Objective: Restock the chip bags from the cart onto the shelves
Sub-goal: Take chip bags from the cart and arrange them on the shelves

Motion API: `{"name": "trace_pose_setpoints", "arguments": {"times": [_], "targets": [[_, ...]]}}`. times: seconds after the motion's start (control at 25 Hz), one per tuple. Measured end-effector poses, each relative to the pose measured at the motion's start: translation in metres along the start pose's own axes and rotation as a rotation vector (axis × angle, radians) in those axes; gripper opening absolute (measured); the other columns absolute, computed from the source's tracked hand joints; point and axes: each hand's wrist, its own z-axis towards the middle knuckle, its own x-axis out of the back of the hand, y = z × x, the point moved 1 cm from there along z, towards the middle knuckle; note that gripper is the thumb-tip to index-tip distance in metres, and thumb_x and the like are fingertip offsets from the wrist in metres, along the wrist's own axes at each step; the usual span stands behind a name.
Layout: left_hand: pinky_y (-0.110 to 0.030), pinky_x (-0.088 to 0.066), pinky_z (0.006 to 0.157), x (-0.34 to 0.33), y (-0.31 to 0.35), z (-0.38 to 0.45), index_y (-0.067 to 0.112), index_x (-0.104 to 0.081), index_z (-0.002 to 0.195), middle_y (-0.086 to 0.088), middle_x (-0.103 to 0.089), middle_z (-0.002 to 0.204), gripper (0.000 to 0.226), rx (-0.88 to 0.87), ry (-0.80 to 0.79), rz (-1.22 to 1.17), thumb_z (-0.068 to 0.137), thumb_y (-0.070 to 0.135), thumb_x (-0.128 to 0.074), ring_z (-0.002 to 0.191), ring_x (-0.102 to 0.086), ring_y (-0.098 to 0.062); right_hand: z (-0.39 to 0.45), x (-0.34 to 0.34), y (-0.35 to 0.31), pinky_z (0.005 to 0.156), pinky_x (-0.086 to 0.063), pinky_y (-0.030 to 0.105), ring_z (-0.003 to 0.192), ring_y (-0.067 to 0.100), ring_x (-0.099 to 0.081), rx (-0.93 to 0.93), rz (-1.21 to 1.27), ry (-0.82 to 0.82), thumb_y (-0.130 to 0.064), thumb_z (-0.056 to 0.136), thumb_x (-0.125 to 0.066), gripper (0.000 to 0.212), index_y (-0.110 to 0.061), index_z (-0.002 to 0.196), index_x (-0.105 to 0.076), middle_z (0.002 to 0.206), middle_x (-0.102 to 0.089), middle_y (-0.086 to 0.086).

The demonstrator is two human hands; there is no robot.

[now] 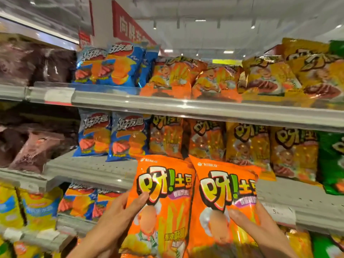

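Chip bags, two orange ones, stand upright side by side and touching in front of the middle shelf's [96,170] front edge: the left bag [163,203] is gripped by the left hand [115,220], thumb curled across its face, and the right bag [225,207] is gripped by the right hand [260,229], thumb pressed on its front. Behind them, toward the back of that shelf, more orange bags [186,138] stand in a row, with blue bags [111,136] to their left and a green bag [331,162] at the right end. The top shelf [167,107] carries blue, orange and yellow bags along its front edge.
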Motion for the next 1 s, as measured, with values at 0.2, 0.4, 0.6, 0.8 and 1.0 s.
{"name": "trace_pose_setpoints", "arguments": {"times": [0.2,0.4,0.6,0.8,1.0], "targets": [[-0.022,-0.059,0.077,0.009,0.034,0.059,0.029,-0.075,0.112,-0.003,-0.077,0.113,0.028,-0.014,-0.105,0.050,0.091,0.043,-0.063,0.107,-0.072,-0.020,0.034,-0.011,-0.023,0.076,-0.041,0.015,0.087,-0.020,-0.063,0.003,-0.080,0.081,-0.052,0.062,-0.074,0.046,-0.044,0.106,-0.067,0.095,-0.074,-0.032],[-0.045,-0.061,0.084,0.028,0.068,0.109,0.021,-0.079,0.101,-0.015,-0.078,0.103,0.031,-0.007,-0.090,0.040,0.082,0.044,-0.069,0.093,-0.076,-0.031,0.073,-0.029,-0.052,0.073,-0.055,0.022,0.089,0.001,-0.075,0.081,-0.037,0.053,-0.042,0.073,-0.078,0.038,-0.029,0.107,-0.073,0.099,-0.080,-0.011],[-0.020,-0.054,0.056,0.040,0.072,0.145,0.041,-0.080,0.068,0.015,-0.077,0.073,0.023,0.017,-0.068,0.121,0.087,0.044,-0.066,0.067,-0.072,0.004,0.116,-0.039,-0.054,0.065,-0.060,0.024,0.090,0.014,-0.078,-0.086,-0.015,0.053,-0.036,0.083,-0.078,0.036,-0.014,0.111,-0.075,0.099,-0.081,0.002],[-0.032,-0.049,0.079,0.038,0.070,0.187,0.009,-0.067,0.104,-0.009,-0.071,0.096,0.021,-0.054,0.106,0.091,0.094,0.027,-0.068,0.080,-0.065,-0.022,0.158,-0.029,-0.057,0.050,-0.058,0.026,0.059,0.017,-0.075,-0.177,0.003,0.253,-0.012,0.080,-0.083,0.026,0.002,0.099,-0.072,0.072,-0.079,0.010],[-0.016,-0.050,0.048,0.034,0.042,0.183,0.015,-0.067,0.095,0.006,-0.076,0.068,0.018,-0.072,0.068,0.167,0.095,0.033,-0.066,0.059,-0.070,-0.003,0.152,-0.033,-0.023,0.103,-0.055,0.046,0.118,0.026,-0.068,-0.247,-0.094,0.146,-0.060,0.055,-0.093,0.109,-0.009,0.142,-0.053,0.128,-0.071,0.010]]}}
